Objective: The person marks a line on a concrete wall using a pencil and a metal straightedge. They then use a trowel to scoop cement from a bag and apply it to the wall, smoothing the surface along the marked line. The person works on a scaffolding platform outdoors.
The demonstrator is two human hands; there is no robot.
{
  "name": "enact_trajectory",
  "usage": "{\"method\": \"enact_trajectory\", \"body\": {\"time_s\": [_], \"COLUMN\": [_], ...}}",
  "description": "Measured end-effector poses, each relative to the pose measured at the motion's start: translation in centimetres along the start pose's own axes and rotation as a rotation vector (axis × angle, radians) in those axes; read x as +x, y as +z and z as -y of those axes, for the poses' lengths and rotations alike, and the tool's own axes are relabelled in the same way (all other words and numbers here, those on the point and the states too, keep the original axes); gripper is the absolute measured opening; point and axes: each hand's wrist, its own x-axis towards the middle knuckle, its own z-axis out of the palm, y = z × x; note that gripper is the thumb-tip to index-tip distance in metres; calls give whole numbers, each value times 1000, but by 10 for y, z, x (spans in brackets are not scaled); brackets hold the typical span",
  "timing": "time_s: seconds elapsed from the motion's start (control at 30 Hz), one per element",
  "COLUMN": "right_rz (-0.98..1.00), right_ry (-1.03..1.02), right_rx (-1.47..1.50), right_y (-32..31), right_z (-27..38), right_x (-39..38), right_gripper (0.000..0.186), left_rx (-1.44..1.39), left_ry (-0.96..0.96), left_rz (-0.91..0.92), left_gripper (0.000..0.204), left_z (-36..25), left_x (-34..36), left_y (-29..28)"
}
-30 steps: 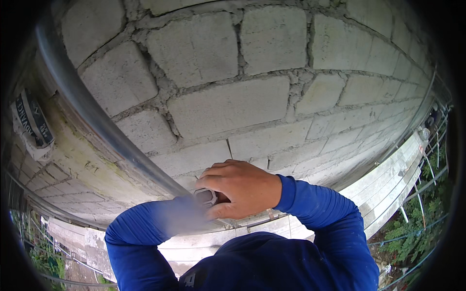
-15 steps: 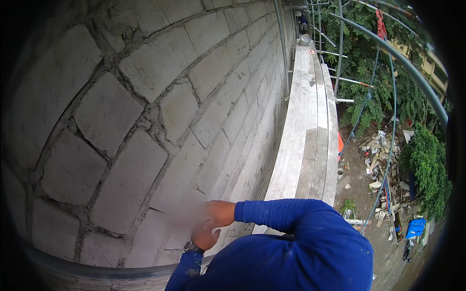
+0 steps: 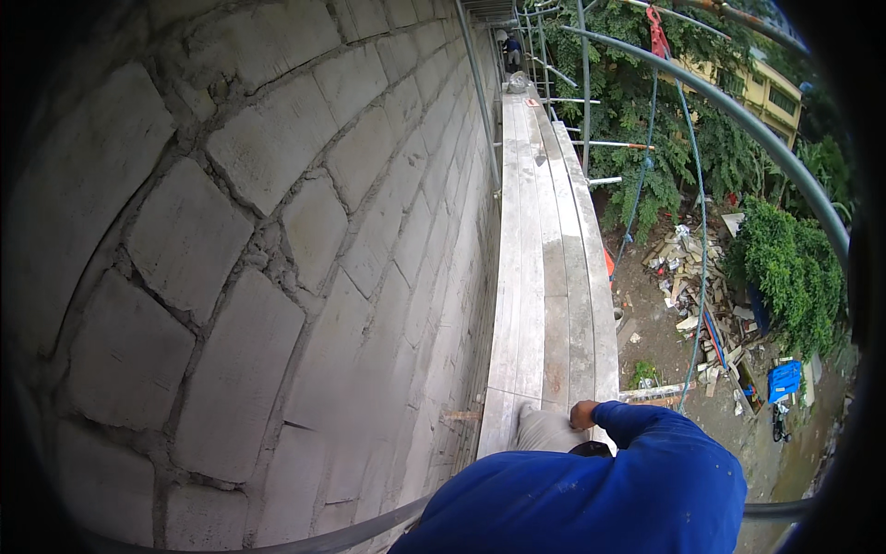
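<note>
My right hand [image 3: 581, 415] is low at the centre right, beside my grey-trousered leg [image 3: 541, 431], its fingers curled. What it holds, if anything, is hidden. My left hand is out of sight. My blue-sleeved arm and body fill the lower edge. Under me runs a walkway of pale planks [image 3: 521, 277], stretching away along the block wall [image 3: 221, 369].
Steel scaffold tubes [image 3: 775, 148] with hanging blue ropes [image 3: 699, 305] flank the planks. Far along stands a person [image 3: 511, 51] near a grey bundle [image 3: 519, 81]. Below right lie debris [image 3: 683, 268], a blue object [image 3: 783, 379] and trees; a rail [image 3: 351, 531] crosses the bottom.
My view has swung from the wall to along the walkway. My hands, earlier together near the rail, have parted: the right has moved down beside my leg, the left out of sight.
</note>
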Motion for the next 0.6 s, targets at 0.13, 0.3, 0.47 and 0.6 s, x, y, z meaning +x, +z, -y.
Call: {"method": "enact_trajectory", "body": {"time_s": [0.13, 0.3, 0.47, 0.6], "right_rz": [-234, -404, -515, -545], "right_ry": [-52, -146, -159, -13], "right_rx": [466, 617, 756, 765], "right_y": [-107, -194, -254, -242], "right_z": [43, 1, -70, -183], "right_x": [28, 92, 115, 108], "right_gripper": [41, 42, 38, 37], "left_rx": [47, -145, -438, -804], "left_ry": [39, 90, -127, -239], "left_rz": [-104, -358, -394, -351], "left_gripper": [30, 28, 25, 23], "left_z": [-27, -103, -95, -61], "left_x": [28, 127, 190, 232], "left_y": [-29, -97, -132, -160]}}
